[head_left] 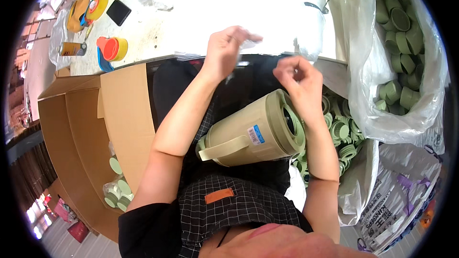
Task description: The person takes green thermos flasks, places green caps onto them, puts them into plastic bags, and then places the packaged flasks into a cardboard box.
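A pale green jug (229,136) with a side handle and a blue-and-white label lies on its side across my lap. Its round, dark-centred end (292,122) faces right, below my right hand (302,82). That hand is curled with thumb and fingers drawn together, touching nothing I can make out. My left hand (224,51) is raised at the table edge, its fingers pinched and blurred. A whitish, see-through scrap (249,44) shows at its fingertips, too smeared to name. Both hands are apart from the jug.
Ahead is a white table (191,28) with a phone (118,12), an orange-and-yellow tape-like roll (114,48) and a can (72,49). An open cardboard box (76,138) stands left. Plastic bags of green lids (340,131) and green cup-like parts (404,43) stand right.
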`<state>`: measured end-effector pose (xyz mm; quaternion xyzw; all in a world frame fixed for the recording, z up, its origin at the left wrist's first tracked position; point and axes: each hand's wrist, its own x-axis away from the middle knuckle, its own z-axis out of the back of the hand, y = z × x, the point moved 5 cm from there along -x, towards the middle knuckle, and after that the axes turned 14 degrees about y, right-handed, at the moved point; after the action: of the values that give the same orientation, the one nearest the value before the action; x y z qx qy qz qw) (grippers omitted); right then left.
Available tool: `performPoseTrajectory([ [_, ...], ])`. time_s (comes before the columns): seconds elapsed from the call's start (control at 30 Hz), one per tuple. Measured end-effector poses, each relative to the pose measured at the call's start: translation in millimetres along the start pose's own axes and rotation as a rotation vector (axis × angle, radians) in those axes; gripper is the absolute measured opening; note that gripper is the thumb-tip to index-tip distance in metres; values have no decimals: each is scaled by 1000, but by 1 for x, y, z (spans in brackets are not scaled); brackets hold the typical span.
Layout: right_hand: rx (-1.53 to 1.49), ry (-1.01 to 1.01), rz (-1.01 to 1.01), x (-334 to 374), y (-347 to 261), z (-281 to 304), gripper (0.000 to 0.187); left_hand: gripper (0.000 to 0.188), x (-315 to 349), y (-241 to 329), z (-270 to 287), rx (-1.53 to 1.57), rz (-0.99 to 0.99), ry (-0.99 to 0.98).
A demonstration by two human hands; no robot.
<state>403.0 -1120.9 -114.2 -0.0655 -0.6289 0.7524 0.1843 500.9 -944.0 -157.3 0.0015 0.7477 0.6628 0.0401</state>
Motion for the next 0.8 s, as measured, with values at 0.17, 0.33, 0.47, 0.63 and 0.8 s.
performPoseTrajectory([
  [0.17,-41,120,291,-16,-5,-6,12,8,39,15,-23,123,292,-116],
  [0.33,-393,280,20,-20,43,30,15,6,40,56,-11,349,200,-162],
  [0.47,-90,-100,199,5,2,-1,18,11,58,44,-35,51,319,-170],
  [0.63,-1049,367,-203,-23,121,90,9,8,52,60,2,469,91,-446],
  [0.8,-381,792,52,55,118,60,20,23,42,7,16,-121,285,-22],
])
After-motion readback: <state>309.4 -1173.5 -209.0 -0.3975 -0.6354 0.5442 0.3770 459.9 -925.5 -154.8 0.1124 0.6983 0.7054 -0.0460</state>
